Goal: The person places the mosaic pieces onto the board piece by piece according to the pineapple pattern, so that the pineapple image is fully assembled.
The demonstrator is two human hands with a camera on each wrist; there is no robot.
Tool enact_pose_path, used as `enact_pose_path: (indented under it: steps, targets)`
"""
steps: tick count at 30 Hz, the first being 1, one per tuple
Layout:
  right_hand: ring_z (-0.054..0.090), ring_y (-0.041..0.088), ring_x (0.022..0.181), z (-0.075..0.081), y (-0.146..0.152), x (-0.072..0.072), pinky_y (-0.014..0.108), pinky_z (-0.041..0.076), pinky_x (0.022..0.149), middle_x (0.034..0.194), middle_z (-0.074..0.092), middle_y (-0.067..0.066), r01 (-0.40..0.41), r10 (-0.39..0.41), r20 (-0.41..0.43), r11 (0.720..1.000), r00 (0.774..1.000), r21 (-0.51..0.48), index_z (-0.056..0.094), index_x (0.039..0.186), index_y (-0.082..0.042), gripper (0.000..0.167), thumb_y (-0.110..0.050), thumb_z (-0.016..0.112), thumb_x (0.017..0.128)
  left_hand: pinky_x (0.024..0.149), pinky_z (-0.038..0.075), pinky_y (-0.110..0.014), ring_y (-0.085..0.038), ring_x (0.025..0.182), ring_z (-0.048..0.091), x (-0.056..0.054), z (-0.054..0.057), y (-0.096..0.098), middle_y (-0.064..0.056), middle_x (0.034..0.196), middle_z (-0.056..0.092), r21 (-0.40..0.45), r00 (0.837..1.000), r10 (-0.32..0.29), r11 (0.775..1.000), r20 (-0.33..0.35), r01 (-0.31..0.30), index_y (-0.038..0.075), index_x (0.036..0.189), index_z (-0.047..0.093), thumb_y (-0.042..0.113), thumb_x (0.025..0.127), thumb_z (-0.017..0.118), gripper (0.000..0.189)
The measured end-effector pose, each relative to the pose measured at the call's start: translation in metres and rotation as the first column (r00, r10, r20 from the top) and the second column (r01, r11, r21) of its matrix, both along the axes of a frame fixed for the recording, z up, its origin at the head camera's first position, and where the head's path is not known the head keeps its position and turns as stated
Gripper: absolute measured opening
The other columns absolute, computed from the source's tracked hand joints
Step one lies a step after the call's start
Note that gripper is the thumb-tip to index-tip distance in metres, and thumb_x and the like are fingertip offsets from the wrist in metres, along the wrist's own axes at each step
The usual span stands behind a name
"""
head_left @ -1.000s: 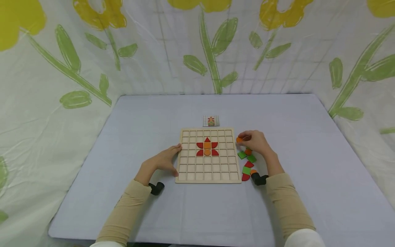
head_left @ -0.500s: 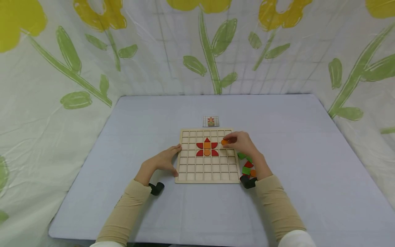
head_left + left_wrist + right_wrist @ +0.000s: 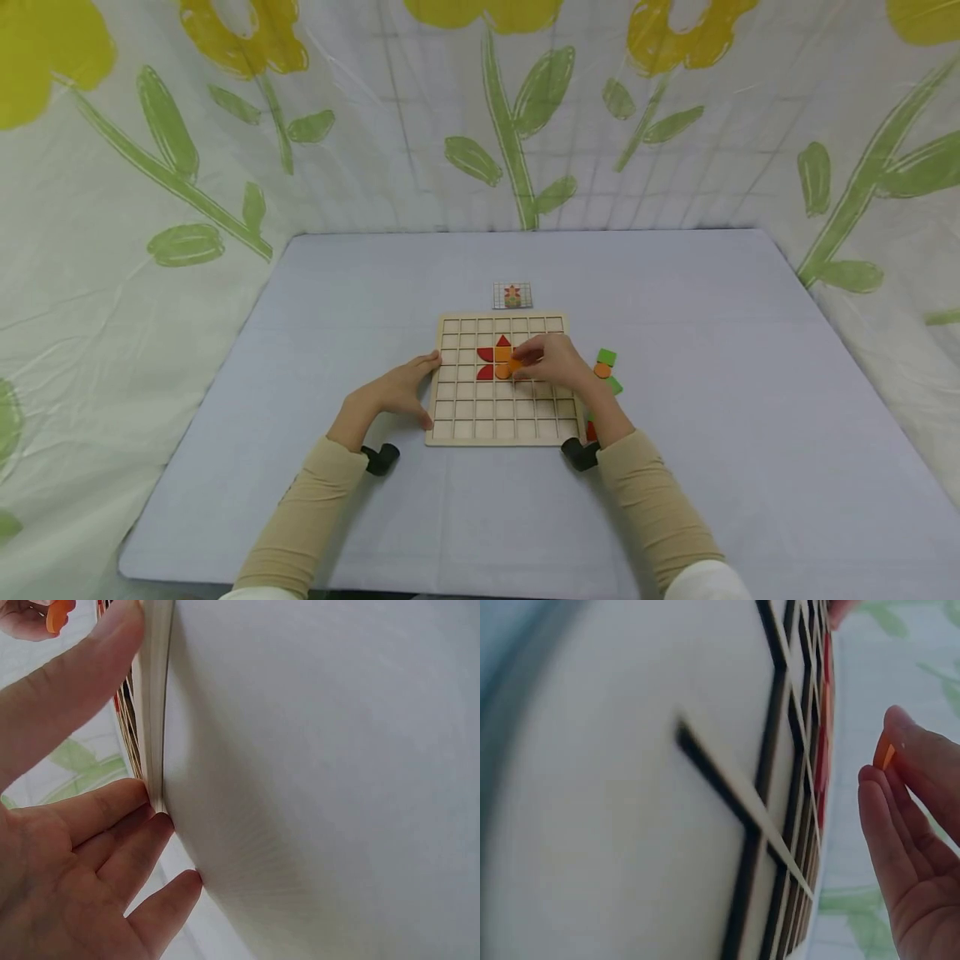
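Right hand (image 3: 553, 363): pinching one orange piece (image 3: 885, 752) above the grid board (image 3: 465, 408). Left hand (image 3: 397, 390): spread wide, touching the board's left edge. Likely fault: a fingertip dipping too low, nudging laid red pieces (image 3: 485, 372) out of place.

The table (image 3: 465, 517) looks covered in matt, faintly creased cloth (image 3: 225, 467). Midway between its left and right edges, the grid board (image 3: 467, 437) appears to be pale wood, smooth and unglossed. The orange disc (image 3: 57, 616) above it and the green square (image 3: 607, 357) towards the right edge look smooth. Past the far edge, the curtain (image 3: 360, 125) is wrinkled, slightly shiny sheeting. Over the near edge, beige sleeves (image 3: 313, 500) show gathered matt fabric.
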State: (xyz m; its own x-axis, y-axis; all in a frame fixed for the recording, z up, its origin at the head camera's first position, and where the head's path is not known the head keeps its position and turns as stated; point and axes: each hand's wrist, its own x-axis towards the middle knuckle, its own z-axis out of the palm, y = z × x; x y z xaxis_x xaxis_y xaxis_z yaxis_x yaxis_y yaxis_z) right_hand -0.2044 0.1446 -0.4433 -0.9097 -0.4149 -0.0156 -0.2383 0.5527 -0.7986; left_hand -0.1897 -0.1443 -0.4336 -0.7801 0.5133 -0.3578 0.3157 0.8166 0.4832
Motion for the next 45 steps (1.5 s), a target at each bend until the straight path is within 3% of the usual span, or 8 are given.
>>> enact_pose_path:
  steps: [12, 21, 32, 41, 45]
  targets:
    - [0.064, 0.014, 0.079, -0.001, -0.028, 0.007, 0.024, 0.054, 0.072, 0.089, 0.071, 0.005, -0.071, 0.070, 0.019, 0.997, 0.997, 0.033, 0.074, 0.100, 0.000, 0.027, -0.012, 0.082, 0.078, 0.115, 0.025, -0.048, -0.037, 0.145, 0.020, 0.000, 0.002, 0.000, -0.021, 0.158, 0.019, -0.007, 1.000, -0.008, 1.000, -0.007, 0.008, -0.009, 0.148, 0.028, 0.017, 0.068, 0.088, 0.103]
    - [0.060, 0.009, 0.070, -0.004, -0.042, 0.008, 0.021, 0.051, 0.064, 0.078, 0.069, 0.000, -0.115, 0.118, -0.039, 0.991, 0.992, 0.062, 0.076, 0.092, -0.003, 0.016, -0.012, 0.081, 0.079, 0.115, 0.025, -0.049, -0.037, 0.144, 0.020, 0.000, 0.002, 0.000, -0.021, 0.158, 0.019, -0.003, 1.000, -0.001, 1.000, 0.003, 0.001, -0.008, 0.149, 0.028, 0.017, 0.068, 0.088, 0.103]
    - [0.060, 0.010, 0.074, -0.003, -0.047, 0.011, 0.023, 0.051, 0.067, 0.080, 0.067, -0.001, -0.118, 0.119, -0.001, 0.980, 0.993, 0.158, 0.075, 0.090, -0.005, 0.014, -0.012, 0.081, 0.079, 0.115, 0.025, -0.048, -0.037, 0.145, 0.020, 0.001, 0.002, 0.000, -0.021, 0.158, 0.019, 0.002, 1.000, -0.010, 1.000, 0.002, 0.010, -0.008, 0.149, 0.028, 0.017, 0.069, 0.088, 0.103]
    - [0.063, 0.015, 0.083, -0.001, -0.044, 0.013, 0.026, 0.053, 0.073, 0.089, 0.073, 0.003, -0.055, 0.048, 0.090, 0.995, 0.995, 0.087, 0.077, 0.095, -0.003, 0.012, -0.011, 0.075, 0.086, 0.114, 0.025, -0.049, -0.037, 0.144, 0.020, 0.001, 0.002, 0.001, -0.022, 0.158, 0.019, 0.001, 1.000, -0.008, 1.000, 0.001, 0.008, -0.009, 0.148, 0.027, 0.016, 0.069, 0.088, 0.103]
    - [0.063, 0.016, 0.085, -0.001, -0.044, 0.014, 0.027, 0.053, 0.073, 0.090, 0.074, 0.004, -0.034, 0.025, 0.093, 0.995, 0.995, 0.093, 0.077, 0.094, -0.003, 0.011, -0.009, 0.075, 0.085, 0.114, 0.025, -0.049, -0.038, 0.144, 0.020, 0.001, 0.003, 0.001, -0.023, 0.158, 0.019, -0.005, 1.000, -0.014, 1.000, -0.008, 0.014, -0.009, 0.148, 0.028, 0.017, 0.069, 0.088, 0.103]
